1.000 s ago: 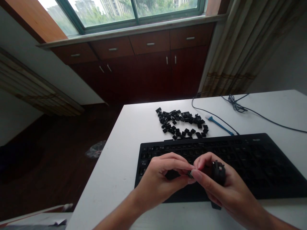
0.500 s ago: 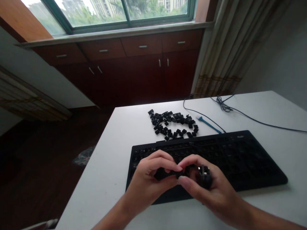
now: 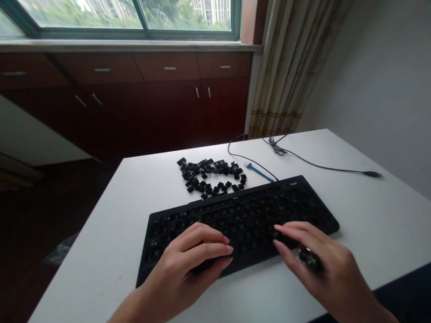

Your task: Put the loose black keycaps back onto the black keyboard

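Note:
A black keyboard [image 3: 235, 215] lies on the white table [image 3: 370, 215], most of its keycaps off. My left hand [image 3: 188, 267] hovers over its lower left corner, fingers curved toward the thumb in a loose pinch; what is between them is hidden. My right hand [image 3: 319, 269] is over the keyboard's lower right edge. Its index and middle fingers stretch forward, while the other fingers hold a small black tool [image 3: 310, 259] against the palm. A pile of loose black keycaps [image 3: 210, 175] lies just behind the keyboard.
A thin blue tool [image 3: 258, 172] lies right of the keycap pile. The keyboard's black cable [image 3: 303, 157] runs across the back of the table to a plug [image 3: 372, 173]. Dark wooden cabinets [image 3: 168, 98], a window and a curtain [image 3: 289, 67] stand behind.
My hands were pinched together over the keyboard's middle; now they have parted, left to the lower left, right to the lower right. The view has swung to the right.

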Demonstrator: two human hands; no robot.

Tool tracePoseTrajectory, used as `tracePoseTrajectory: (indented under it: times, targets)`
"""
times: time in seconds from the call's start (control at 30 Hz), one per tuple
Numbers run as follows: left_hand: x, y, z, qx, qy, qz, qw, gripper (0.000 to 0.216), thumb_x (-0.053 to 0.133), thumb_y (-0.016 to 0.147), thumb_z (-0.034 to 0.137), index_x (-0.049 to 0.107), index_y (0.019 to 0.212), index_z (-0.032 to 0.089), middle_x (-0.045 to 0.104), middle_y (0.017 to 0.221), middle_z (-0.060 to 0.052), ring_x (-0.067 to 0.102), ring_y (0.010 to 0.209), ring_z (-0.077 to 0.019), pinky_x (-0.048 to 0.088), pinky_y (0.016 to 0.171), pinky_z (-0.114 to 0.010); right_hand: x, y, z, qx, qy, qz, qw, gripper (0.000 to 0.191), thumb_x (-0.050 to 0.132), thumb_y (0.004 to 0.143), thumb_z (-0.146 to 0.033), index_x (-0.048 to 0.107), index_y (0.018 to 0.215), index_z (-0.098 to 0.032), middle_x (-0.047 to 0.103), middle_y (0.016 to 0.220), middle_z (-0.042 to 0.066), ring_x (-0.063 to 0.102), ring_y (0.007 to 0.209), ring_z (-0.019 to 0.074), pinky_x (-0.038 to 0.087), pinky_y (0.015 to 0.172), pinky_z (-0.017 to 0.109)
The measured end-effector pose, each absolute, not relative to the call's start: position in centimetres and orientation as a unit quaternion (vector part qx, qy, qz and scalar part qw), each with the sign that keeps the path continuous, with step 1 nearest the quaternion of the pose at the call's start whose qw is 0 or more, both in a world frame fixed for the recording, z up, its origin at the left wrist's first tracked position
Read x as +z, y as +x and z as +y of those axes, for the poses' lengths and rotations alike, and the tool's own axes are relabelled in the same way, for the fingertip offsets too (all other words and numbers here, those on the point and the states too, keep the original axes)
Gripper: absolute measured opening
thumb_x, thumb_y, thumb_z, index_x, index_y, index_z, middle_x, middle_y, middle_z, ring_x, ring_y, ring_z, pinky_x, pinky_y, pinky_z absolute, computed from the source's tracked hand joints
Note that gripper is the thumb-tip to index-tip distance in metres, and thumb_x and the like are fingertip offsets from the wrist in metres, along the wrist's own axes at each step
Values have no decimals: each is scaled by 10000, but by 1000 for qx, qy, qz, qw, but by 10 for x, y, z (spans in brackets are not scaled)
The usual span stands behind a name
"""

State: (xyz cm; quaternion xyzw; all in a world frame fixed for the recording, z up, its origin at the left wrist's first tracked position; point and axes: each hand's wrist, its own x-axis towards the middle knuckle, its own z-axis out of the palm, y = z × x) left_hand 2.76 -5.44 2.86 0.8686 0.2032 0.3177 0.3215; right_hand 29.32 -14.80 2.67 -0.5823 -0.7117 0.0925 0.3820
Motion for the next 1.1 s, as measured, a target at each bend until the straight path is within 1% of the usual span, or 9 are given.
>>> tracePoseTrajectory:
  times: [0.07,0.2,0.37,0.53,0.7,0.83,0.93,1.0,1.1]
  targets:
    - [30,26,-54,313,870,217,313,346,663,811,-31,669,1063,207,643,1037,-77,632,950,-174,564,797,-282,20,316,-158,28,-628,-704,330,299,647,914,-227,636,1213,-214,674,1083,80,689,938,205,552,848,305]
    - [31,23,-52,301,870,229,317,297,672,822,10,676,1033,218,630,1045,-71,640,960,-170,570,806,-274,10,339,-164,27,-647,-725,235,317,565,968,-280,627,1271,-209,657,1081,84,704,846,206,571,764,323]
    - [29,22,-50,301,865,242,321,263,665,832,31,692,1004,228,633,1049,-63,648,952,-165,569,808,-268,10,342,-162,22,-645,-740,189,330,517,990,-306,620,1289,-211,661,1074,83,708,776,193,577,712,314]
    - [32,21,-50,295,843,264,363,184,661,847,63,704,934,220,635,1040,-58,655,931,-158,568,801,-264,16,346,-157,38,-656,-739,149,316,507,984,-340,642,1249,-231,668,1110,79,718,767,203,587,666,313]
    - [33,20,-50,293,831,274,386,139,652,862,83,704,905,204,644,1023,-64,655,929,-160,567,803,-266,18,352,-149,74,-634,-752,167,320,533,976,-337,615,1276,-264,659,1179,72,729,868,208,611,743,314]
    - [34,21,-49,297,830,272,385,109,648,868,105,708,890,194,655,1020,-78,654,927,-171,568,803,-277,20,360,-146,102,-568,-789,209,275,549,955,-203,642,1209,-247,663,1224,66,708,1018,206,595,883,311]
    - [34,20,-49,297,829,269,390,115,646,868,102,709,897,193,655,1023,-81,654,926,-171,568,806,-278,24,369,-145,122,-524,-817,207,462,506,897,-41,603,1303,-239,653,1287,73,679,1114,209,570,953,319]
    - [34,20,-49,295,828,268,395,123,649,865,96,710,901,196,652,1026,-79,653,930,-170,567,810,-277,25,375,-143,136,-505,-826,210,536,489,869,-2,586,1341,-237,653,1302,79,675,1129,212,575,945,313]
    - [34,20,-49,293,827,269,399,135,648,862,88,710,906,200,651,1026,-75,651,933,-169,564,814,-278,25,382,-138,145,-496,-823,234,458,536,893,-50,622,1301,-240,689,1251,81,704,1071,214,596,893,299]
